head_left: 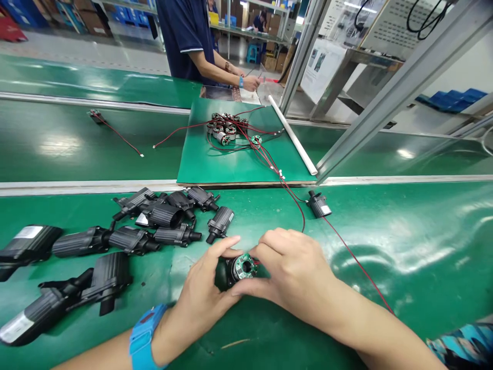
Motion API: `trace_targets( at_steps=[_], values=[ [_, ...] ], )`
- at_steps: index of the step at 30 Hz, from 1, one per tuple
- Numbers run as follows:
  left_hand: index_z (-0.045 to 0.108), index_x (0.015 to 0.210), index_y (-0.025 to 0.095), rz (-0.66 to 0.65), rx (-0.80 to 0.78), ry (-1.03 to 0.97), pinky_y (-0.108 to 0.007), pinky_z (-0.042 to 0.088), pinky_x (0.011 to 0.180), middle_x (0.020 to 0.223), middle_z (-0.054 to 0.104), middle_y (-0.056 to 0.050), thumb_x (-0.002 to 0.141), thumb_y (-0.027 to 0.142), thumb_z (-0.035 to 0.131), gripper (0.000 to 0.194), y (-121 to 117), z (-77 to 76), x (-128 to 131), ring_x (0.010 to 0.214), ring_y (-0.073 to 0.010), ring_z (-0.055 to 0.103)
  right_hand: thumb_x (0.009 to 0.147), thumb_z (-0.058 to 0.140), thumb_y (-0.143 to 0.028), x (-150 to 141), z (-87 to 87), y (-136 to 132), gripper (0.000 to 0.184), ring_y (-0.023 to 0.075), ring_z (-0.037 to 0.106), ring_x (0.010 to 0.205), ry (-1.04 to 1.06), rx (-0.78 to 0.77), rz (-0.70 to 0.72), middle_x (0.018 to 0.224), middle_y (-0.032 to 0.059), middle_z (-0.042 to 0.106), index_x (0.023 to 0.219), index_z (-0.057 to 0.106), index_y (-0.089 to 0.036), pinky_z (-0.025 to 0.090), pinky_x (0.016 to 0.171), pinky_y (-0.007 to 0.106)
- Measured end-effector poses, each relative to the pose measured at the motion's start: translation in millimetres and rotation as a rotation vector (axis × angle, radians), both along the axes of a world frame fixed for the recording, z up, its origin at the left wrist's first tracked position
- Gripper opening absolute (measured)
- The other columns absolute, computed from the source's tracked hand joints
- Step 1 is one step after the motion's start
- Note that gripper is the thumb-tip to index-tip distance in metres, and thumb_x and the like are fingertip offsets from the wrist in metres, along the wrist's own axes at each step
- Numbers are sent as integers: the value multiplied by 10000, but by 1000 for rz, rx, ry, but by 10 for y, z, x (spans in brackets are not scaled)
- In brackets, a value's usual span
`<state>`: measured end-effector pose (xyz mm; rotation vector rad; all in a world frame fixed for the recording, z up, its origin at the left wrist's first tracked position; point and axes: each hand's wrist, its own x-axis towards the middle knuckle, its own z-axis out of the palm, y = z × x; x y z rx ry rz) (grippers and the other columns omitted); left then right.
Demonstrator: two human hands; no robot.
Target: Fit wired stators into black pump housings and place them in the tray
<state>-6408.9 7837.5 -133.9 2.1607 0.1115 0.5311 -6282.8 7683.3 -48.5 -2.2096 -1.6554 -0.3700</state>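
Note:
My left hand (198,288), with a blue strap on its wrist, is closed around a black pump housing (222,275) low in the middle of the head view. At the housing's mouth sits a small round motor with a green ring-shaped circuit board (245,267). The thumb and fingers of my right hand (295,267) pinch this motor from the right. How deep the motor sits in the housing is hidden by my fingers. Just beyond my hands lies a loose black ribbed pump housing (221,223). A red wire (300,208) runs behind my right hand.
Several black pump housings (133,240) lie on the left. A raised green board (215,167) bears a pile of wired motors (227,128) and a white tube (295,136). One black pump (319,204) rests at right. Across the bench stands a person (188,41); a metal post (385,97) slants at right.

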Motion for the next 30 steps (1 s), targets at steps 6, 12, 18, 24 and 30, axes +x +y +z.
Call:
trace_targets(
  at_steps=[6, 12, 18, 24, 30],
  values=[
    [404, 1402, 284, 11, 36, -20, -351, 585, 898, 1117, 689, -59, 914, 450, 674, 581, 45, -21, -8, 1028, -215, 707, 770, 677, -731, -52, -54, 44, 553, 167, 476, 637, -56, 14, -23, 695, -2, 540, 706, 625, -185, 296, 583, 344],
    [414, 1333, 260, 17, 43, -53, -326, 591, 855, 1115, 666, -64, 889, 525, 683, 583, 68, -35, -8, 1004, -212, 704, 802, 724, -635, 36, -10, 17, 556, 198, 583, 813, 147, -108, 91, 879, 20, 656, 1094, 684, -163, 392, 729, 348],
    [438, 1177, 259, -82, 44, -147, -308, 565, 822, 1086, 639, -51, 911, 311, 700, 377, 90, -37, -3, 982, -193, 664, 923, 641, -541, 68, -18, -8, 418, 175, 598, 906, 256, -150, 164, 1034, 12, 666, 1203, 632, -232, 386, 784, 334],
    [561, 1202, 297, -173, 252, -63, -284, 571, 848, 1169, 590, -54, 953, 209, 616, 270, 134, 76, -16, 1025, -180, 645, 957, 576, -573, 128, -111, 13, 379, 177, 530, 836, 187, -190, 195, 941, 12, 650, 1028, 699, -222, 320, 738, 338],
    [649, 1166, 286, -160, 437, -153, -280, 569, 917, 1286, 543, -80, 941, 169, 619, 255, 215, 105, -55, 1111, -202, 644, 956, 518, -648, 204, -18, 28, 469, 180, 459, 779, 62, -137, 290, 860, 4, 625, 1188, 697, -281, 271, 718, 344]
  ],
)
